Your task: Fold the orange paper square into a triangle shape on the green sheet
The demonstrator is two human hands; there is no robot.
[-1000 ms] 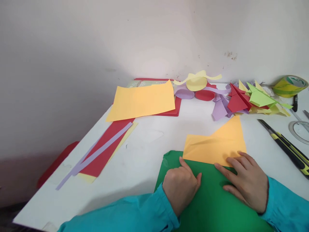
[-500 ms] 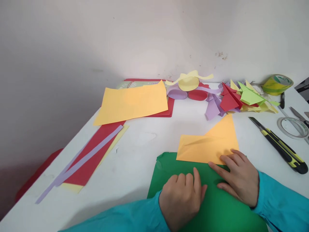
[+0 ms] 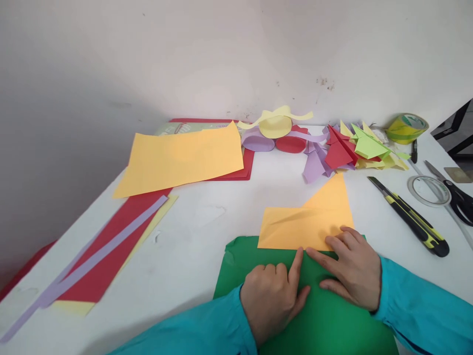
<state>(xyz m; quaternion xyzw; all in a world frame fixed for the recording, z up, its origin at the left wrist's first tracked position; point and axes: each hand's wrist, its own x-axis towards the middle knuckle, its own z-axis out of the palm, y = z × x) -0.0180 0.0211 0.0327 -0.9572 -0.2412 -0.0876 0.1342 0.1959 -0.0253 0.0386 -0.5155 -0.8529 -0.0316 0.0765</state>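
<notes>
Paper of orange colour, folded, lies just beyond our hands, its near strip over the green sheet and the rest on the table. Its long axis runs from left to right, across our reach, and one pointed part goes away from us at the right end. Our right hand is the nearer one: its fingers are spread, and some of them rest on the right part of the paper. Our left hand has the index finger stretched to the near edge, thumb apart, the other fingers curled (they pinch nothing that we can see). Both index fingertips stand at this edge, close together, about its middle.
</notes>
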